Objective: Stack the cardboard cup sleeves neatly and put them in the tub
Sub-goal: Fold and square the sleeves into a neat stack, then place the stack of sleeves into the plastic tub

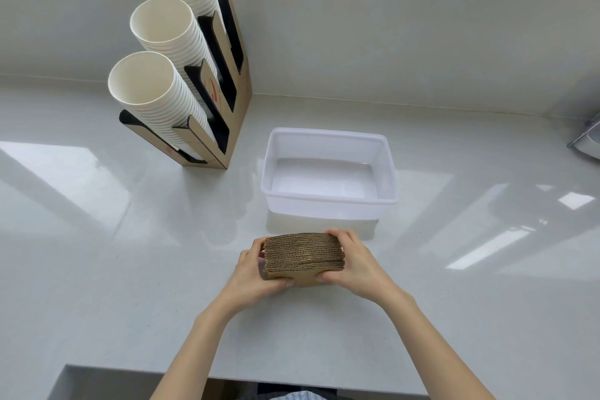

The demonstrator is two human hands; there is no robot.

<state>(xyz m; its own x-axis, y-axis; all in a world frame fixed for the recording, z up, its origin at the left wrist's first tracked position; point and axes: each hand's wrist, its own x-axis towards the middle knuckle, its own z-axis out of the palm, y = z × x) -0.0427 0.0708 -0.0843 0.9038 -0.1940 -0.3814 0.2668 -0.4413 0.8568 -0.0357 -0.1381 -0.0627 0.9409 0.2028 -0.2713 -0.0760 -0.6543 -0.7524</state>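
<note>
- Cardboard cup sleeves [303, 255] sit gathered in one tight brown stack, their corrugated edges facing up toward us, just in front of the tub [329, 196] and apart from it.
- We see the left hand [256, 273] pressed against the stack's left end, fingers wrapped over the far side and thumb on the flat near face.
- We see the right hand [352, 261] doing the same at the right end, fingers curled over the far top corner, thumb on the near face; both hands pinch the stack between them.
- We cannot tell whether the stack rests on the counter [97, 269] or is held just above it.
- The tub is white, translucent and rectangular, and we see nothing inside it.
- To the left of the tub and a little behind it stands a cardboard cup holder [227, 97], with three tall columns of white paper cups [152, 88] leaning out of its slots.
- Behind the tub the counter meets a pale wall [389, 42].
- Far to the right of the tub, at the frame's edge, we see part of a grey object [587, 140] too cropped to name.
</note>
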